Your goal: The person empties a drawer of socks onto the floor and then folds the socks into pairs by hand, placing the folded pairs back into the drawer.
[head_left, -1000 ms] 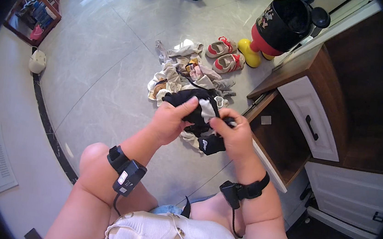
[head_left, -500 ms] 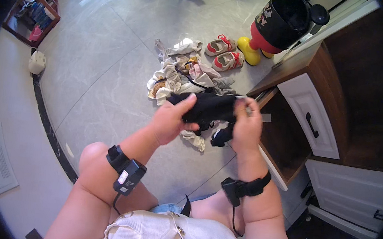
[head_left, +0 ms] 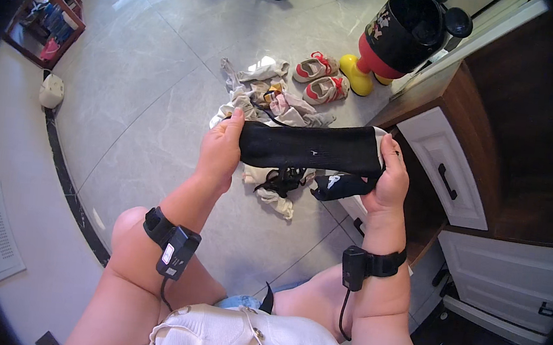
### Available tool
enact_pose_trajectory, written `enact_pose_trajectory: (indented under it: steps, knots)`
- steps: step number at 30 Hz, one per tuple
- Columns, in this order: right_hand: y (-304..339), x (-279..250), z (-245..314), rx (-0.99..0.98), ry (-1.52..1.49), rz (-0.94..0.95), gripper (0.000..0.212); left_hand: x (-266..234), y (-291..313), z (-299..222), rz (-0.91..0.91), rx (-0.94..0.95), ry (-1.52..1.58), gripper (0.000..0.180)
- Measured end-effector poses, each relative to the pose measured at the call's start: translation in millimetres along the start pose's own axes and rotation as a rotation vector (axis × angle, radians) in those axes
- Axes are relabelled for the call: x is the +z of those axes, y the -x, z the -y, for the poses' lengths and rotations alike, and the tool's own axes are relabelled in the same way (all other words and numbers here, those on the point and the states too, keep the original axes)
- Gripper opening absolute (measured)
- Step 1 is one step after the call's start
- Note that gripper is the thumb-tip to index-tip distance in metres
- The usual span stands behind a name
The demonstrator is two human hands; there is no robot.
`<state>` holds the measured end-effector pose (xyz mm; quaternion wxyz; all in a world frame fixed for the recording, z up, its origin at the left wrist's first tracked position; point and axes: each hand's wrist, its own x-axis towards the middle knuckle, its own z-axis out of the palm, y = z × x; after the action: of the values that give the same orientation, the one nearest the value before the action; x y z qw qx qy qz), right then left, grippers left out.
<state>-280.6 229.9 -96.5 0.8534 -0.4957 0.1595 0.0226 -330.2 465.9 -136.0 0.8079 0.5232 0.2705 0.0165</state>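
Observation:
A black sock (head_left: 309,147) is stretched out flat between my two hands, over the pile of socks. My left hand (head_left: 221,146) pinches its left end, thumb on top. My right hand (head_left: 391,175) grips the other end, where a strip of white shows. A second black sock (head_left: 341,187) with a small white mark hangs below, against the fingers of my right hand; whether they hold it too is hard to see. The pile of crumpled white, grey and pink socks (head_left: 289,107) lies on the floor, partly hidden behind the stretched one.
Red-and-beige shoes (head_left: 326,89) stand beyond the pile, near a black bin (head_left: 407,29) with yellow feet. At the right, a brown cabinet (head_left: 469,104) with white drawer fronts has a drawer pulled out. A white wall (head_left: 9,147) runs along the left.
My hands have moved apart, pulling the bunched black sock out straight. The second black sock now shows more plainly beneath my right hand.

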Motion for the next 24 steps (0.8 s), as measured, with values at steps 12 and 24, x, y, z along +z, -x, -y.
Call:
enact_pose_trajectory:
  steps: [12, 24]
  knots:
    - [-20, -27, -3, 0.082, -0.074, 0.119, 0.015, 2, 6, -7, 0.383, -0.038, 0.228, 0.022]
    - [-13, -14, -6, 0.064, -0.111, 0.039, 0.023, 0, 3, -8, 0.364, 0.022, 0.481, 0.02]
